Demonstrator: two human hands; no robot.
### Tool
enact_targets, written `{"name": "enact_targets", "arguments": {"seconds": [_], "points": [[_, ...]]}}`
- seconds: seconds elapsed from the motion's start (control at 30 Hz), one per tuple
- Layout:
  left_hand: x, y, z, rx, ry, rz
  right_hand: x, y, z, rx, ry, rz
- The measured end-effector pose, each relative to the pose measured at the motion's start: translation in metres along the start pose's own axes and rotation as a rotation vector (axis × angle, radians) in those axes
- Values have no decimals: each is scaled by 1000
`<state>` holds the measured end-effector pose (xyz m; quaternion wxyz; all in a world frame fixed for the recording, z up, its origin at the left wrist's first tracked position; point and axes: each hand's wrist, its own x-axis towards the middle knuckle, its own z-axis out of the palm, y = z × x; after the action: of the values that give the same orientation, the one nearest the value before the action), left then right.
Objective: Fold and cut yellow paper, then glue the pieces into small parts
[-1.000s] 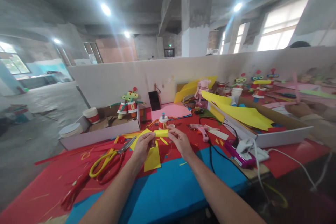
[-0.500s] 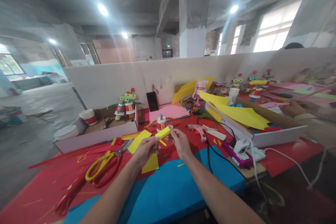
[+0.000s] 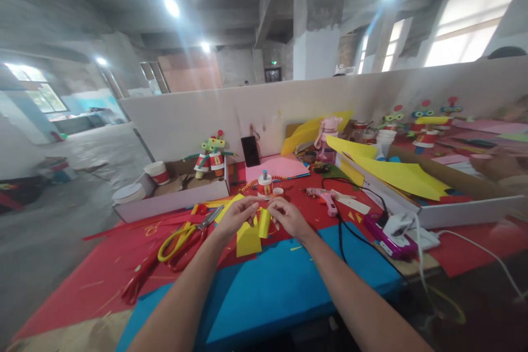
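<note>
My right hand pinches the upper end of a small folded yellow paper piece, which hangs tilted downward. My left hand is just left of it, fingers pressed together; whether they hold anything is hidden. Flat yellow paper lies beneath the hands. Just beyond them stands a small red-and-white cup figure with coiled arms and a blue top. A little white cup is beside it. Scissors with yellow and red handles lie to the left, and a pink glue gun to the right.
Finished robot figures stand in a shallow left box. A right box holds yellow sheets. A purple power strip with cables sits at the right, near blue sheets. A phone leans against the white partition.
The yellow paper piece has turned from roughly level to hanging downward. My left fingertips have come away from its left end. The camera view has shifted slightly left.
</note>
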<state>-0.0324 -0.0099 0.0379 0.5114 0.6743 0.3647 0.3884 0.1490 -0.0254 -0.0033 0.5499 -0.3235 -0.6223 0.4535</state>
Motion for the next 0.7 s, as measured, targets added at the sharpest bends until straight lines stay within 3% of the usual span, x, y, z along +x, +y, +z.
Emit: {"name": "enact_targets", "arguments": {"seconds": [0.07, 0.27, 0.7], "points": [[-2, 1, 1, 12, -107, -29, -1, 2, 1, -11, -61, 7], [-5, 2, 0, -16, -232, -68, -4, 0, 2, 79, -152, 145], [-5, -10, 6, -107, -296, -102, -9, -16, -2, 46, -266, 163]]}}
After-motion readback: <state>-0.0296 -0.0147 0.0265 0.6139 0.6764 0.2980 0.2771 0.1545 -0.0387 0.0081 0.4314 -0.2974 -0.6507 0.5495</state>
